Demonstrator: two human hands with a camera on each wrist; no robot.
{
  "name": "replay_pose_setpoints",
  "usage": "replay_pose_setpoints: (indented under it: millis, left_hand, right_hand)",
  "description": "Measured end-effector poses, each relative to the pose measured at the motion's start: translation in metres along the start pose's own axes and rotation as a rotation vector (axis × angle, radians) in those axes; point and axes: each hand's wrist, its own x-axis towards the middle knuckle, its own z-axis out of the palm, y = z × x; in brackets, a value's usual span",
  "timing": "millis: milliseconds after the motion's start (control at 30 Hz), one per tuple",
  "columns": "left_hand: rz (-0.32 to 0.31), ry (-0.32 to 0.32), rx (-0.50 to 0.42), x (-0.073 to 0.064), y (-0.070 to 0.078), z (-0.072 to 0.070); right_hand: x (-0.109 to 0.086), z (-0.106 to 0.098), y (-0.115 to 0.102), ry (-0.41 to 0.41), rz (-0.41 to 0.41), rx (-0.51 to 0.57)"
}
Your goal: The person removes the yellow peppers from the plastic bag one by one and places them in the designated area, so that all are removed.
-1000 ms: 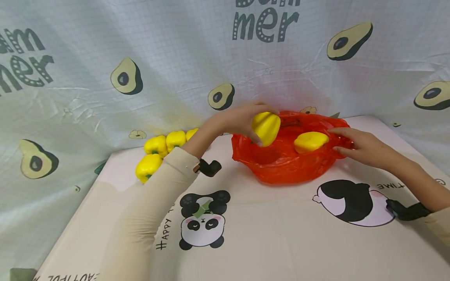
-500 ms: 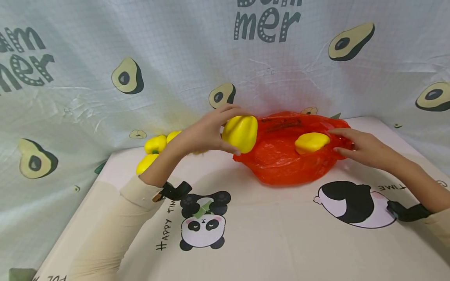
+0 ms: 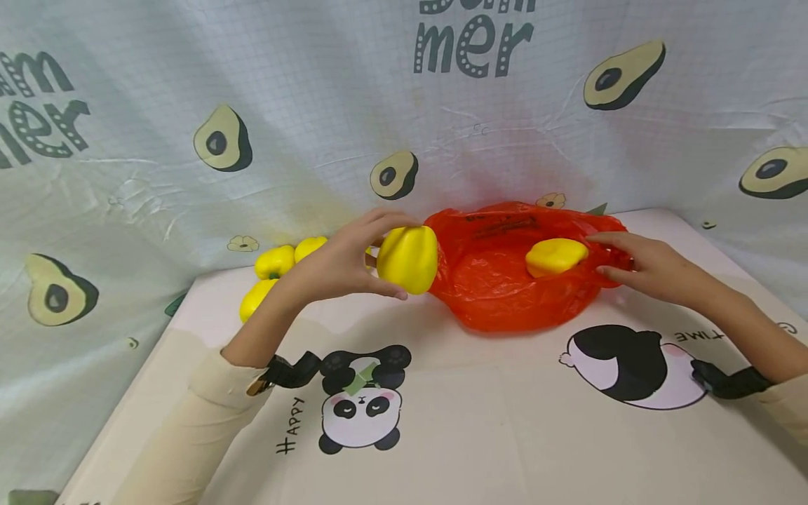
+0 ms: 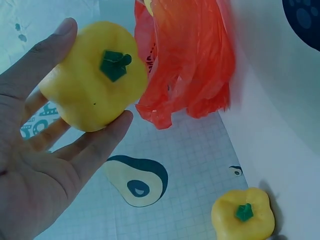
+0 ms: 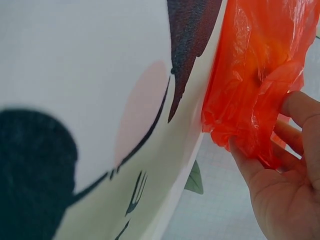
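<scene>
A yellow bell pepper [image 3: 410,261] is gripped in my left hand [image 3: 341,263], held up just beside the left rim of a red plastic bag [image 3: 505,305]. The left wrist view has its green stem [image 4: 115,66] facing the camera, with thumb and fingers around the sides. Inside the bag, toward the right, lies another yellow bell pepper [image 3: 555,257]. My right hand [image 3: 659,270] holds the bag's right edge, and in the right wrist view thumb and fingers [image 5: 245,160] pinch the crumpled red plastic [image 5: 255,100].
Several more yellow bell peppers [image 3: 275,263] sit at the back left of the table [image 3: 480,421], partly behind my left arm. One pepper [image 4: 243,214] shows low in the left wrist view. A patterned sheet [image 3: 303,140] hangs behind the table.
My left hand has drawn back leftward and down from over the bag, with the bell pepper still in it. The right hand stays on the bag's edge.
</scene>
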Motion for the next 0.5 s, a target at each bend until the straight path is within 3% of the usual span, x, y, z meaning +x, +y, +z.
replay_pose_setpoints:
  millis: [333, 500]
  left_hand:
    - [-0.031, -0.013, 0.003, -0.013, -0.001, 0.003]
    - [-0.06, 0.023, -0.03, -0.017, -0.006, 0.005]
  right_hand:
    - [0.001, 0.0, -0.001, -0.007, 0.007, 0.011]
    - [0.002, 0.0, -0.001, -0.005, -0.003, 0.005]
